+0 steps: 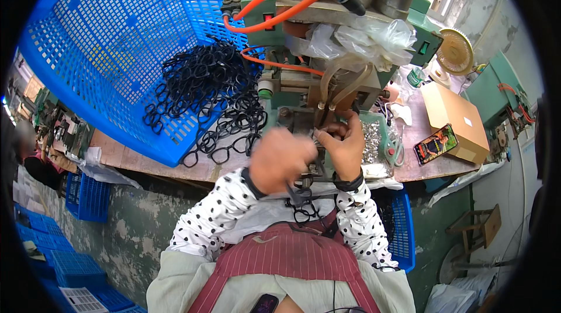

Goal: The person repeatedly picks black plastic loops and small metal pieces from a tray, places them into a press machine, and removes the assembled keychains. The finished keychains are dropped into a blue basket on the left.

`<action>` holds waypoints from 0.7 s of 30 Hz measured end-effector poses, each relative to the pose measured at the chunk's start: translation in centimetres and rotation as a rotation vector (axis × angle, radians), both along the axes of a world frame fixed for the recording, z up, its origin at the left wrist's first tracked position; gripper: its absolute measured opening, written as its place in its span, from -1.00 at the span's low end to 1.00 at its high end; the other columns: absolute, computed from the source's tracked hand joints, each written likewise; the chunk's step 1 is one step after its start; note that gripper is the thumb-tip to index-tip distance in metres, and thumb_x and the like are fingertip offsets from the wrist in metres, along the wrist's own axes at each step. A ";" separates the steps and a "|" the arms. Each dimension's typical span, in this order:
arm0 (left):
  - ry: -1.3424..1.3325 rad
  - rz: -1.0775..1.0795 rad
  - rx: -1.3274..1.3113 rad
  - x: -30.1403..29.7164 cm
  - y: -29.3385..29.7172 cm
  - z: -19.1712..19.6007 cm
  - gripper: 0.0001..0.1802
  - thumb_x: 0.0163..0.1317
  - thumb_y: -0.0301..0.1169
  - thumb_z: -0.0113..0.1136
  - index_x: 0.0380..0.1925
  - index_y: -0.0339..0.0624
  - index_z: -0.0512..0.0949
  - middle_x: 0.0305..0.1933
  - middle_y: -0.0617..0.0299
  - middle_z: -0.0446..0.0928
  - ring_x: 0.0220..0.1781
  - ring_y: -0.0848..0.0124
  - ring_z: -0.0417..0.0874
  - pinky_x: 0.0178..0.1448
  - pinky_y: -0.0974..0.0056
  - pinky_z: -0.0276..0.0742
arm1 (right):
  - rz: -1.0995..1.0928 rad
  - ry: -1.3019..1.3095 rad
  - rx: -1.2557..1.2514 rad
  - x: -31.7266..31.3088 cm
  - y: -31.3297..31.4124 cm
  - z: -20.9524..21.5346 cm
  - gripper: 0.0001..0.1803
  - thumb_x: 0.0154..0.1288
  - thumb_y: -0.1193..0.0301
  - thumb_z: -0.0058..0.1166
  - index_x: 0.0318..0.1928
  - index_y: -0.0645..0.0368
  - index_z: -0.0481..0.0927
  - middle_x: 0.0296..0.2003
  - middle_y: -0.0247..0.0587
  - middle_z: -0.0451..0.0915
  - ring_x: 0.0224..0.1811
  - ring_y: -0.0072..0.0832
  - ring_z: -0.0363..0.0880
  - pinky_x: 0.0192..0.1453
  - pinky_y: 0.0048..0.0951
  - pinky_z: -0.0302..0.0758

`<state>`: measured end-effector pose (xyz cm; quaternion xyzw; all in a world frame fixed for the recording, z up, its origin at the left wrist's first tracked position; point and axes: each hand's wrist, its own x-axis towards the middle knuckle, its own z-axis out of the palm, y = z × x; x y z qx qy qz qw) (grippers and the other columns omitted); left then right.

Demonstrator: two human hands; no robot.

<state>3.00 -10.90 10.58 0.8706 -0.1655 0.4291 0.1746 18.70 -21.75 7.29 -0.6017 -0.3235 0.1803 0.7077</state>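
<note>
Under the machine's two thin metal prongs, my right hand has its thumb and fingers pinched together. What they pinch is too small and covered to make out. My left hand is smeared by motion just left of it, so its fingers do not show clearly. Below the hands, dark eyeglass frames hang over my lap at the table's front edge. A large heap of black eyeglass frames spills from the tipped blue basket onto the table, left of my left hand.
Small metal parts fill a clear tray beside my right hand. Scissors, a lit phone and an open cardboard box sit farther right. Orange hoses loop across the green machine. A blue basket stands below the table.
</note>
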 end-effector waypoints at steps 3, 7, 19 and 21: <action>-0.174 0.193 -1.021 1.1 0.8 2.4 -0.77 0.45 -0.42 -0.02 -0.02 -0.28 0.52 -0.20 0.21 0.60 -0.26 0.50 0.59 -0.16 0.40 0.50 | -0.016 0.088 0.032 -0.6 -0.3 0.8 -0.43 0.03 0.64 0.27 0.09 0.30 0.36 -0.38 -0.25 0.61 -0.40 -0.70 0.48 -0.34 -0.69 0.37; -0.105 0.251 -0.964 0.6 0.4 2.7 -0.73 0.45 -0.34 0.01 -0.07 -0.33 0.53 -0.25 0.23 0.61 -0.21 0.51 0.61 -0.14 0.39 0.53 | -0.016 0.102 0.112 -0.9 0.1 0.4 -0.39 0.03 0.65 0.27 0.12 0.29 0.33 -0.40 -0.27 0.60 -0.40 -0.70 0.48 -0.34 -0.68 0.38; 0.097 -0.163 0.015 3.1 -2.6 -4.7 -0.41 -0.02 -0.59 0.14 0.13 -0.27 0.48 0.16 -0.01 0.50 0.07 0.06 0.56 0.21 -0.01 0.47 | -0.646 -0.682 -0.407 9.7 -5.9 -5.6 -0.63 0.08 0.49 0.26 -0.04 0.09 0.55 -0.33 -0.21 0.70 -0.35 -0.25 0.61 -0.21 -0.20 0.49; 0.140 -0.225 0.026 3.3 -2.1 -4.5 -0.38 -0.05 -0.55 0.13 0.14 -0.28 0.47 0.18 -0.02 0.48 0.07 0.05 0.55 0.20 -0.01 0.47 | -0.604 -0.672 -0.536 12.9 -7.8 -10.2 -0.68 0.09 0.48 0.23 -0.08 0.09 0.58 -0.32 -0.19 0.70 -0.32 -0.22 0.63 -0.19 -0.18 0.50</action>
